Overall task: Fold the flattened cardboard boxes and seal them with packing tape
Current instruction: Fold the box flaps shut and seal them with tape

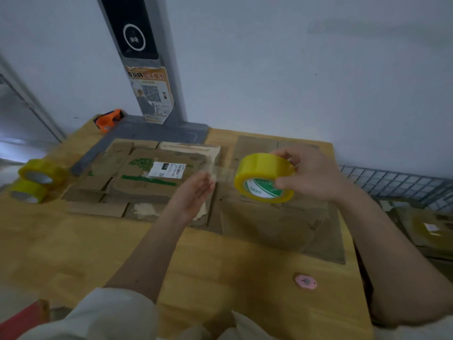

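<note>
Head view: the right hand point(311, 175) grips a yellow roll of clear packing tape point(263, 179), fingers curled over its rim and thumb on its face, holding it up above a plain flattened brown cardboard box point(282, 224) at about 3 o'clock on the wooden tabletop point(73, 241). A clear strip of tape point(221, 174) stretches from the roll toward 9 o'clock, and the left hand point(196, 192) meets its free end, fingers close together; blur hides the exact grip. Beneath that hand lies a second flattened cardboard box with green print and a white label point(147, 173). At 9 o'clock, two spare yellow tape rolls point(34, 180) sit stacked. At 11 o'clock rests an orange tape dispenser point(109, 120). At 5 o'clock, a small pink disc point(306, 281) lies flat.
</note>
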